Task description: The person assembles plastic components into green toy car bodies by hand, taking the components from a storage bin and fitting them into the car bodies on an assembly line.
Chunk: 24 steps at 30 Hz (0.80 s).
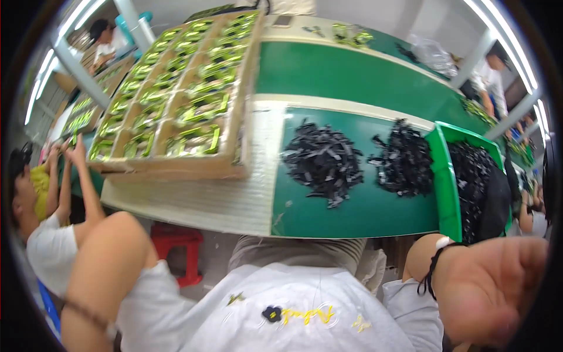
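My right hand (489,284) is raised close at the lower right, beside the green bin (447,188). It looks large and slightly blurred, with the palm showing and a dark cord around the wrist. Its fingers stretch toward the dark picture rim, which cuts off their tips; nothing shows in the palm. My left forearm (88,311) is bent up at the lower left, and the hand is out of the picture. In front of me, two piles of small black strips, a left pile (324,161) and a right pile (404,161), lie on the green work surface (352,220).
A large divided cardboard tray (176,167) with rows of shiny yellow-green pieces stands at left on the table. More black strips fill the bin. Behind runs a green belt (346,67). A co-worker (44,199) sits at left; a red stool (190,252) stands below the table.
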Available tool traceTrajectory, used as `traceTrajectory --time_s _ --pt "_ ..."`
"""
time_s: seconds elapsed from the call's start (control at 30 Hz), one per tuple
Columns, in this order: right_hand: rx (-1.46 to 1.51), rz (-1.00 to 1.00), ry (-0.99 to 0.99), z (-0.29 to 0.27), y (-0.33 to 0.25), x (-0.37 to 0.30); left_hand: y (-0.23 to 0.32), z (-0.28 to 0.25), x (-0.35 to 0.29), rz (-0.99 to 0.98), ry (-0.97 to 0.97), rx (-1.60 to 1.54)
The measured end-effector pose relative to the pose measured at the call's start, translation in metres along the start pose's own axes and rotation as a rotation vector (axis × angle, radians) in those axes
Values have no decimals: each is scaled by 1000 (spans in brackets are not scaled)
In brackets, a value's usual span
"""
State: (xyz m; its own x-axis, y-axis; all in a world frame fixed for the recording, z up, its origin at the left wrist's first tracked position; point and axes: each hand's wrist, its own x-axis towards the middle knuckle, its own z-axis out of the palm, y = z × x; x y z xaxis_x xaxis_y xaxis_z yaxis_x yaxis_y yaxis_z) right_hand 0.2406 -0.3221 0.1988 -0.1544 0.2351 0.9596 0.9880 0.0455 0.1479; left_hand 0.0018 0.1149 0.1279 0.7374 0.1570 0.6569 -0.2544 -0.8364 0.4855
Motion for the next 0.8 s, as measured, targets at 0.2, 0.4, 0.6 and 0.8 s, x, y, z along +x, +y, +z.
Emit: traceTrajectory --time_s 0.2,0.4,0.6,0.8 --pt "76 349 -270 72 61 -87 49 82 52 -195 135 389" --pt "-25 577 -263 74 109 -131 16 81 46 -213 -516 392" --pt "8 986 -79 40 121 -152 1 91 27 -301 199 445" --pt "-41 858 -768 66 136 -159 59 173 71 -459 -240 -509"
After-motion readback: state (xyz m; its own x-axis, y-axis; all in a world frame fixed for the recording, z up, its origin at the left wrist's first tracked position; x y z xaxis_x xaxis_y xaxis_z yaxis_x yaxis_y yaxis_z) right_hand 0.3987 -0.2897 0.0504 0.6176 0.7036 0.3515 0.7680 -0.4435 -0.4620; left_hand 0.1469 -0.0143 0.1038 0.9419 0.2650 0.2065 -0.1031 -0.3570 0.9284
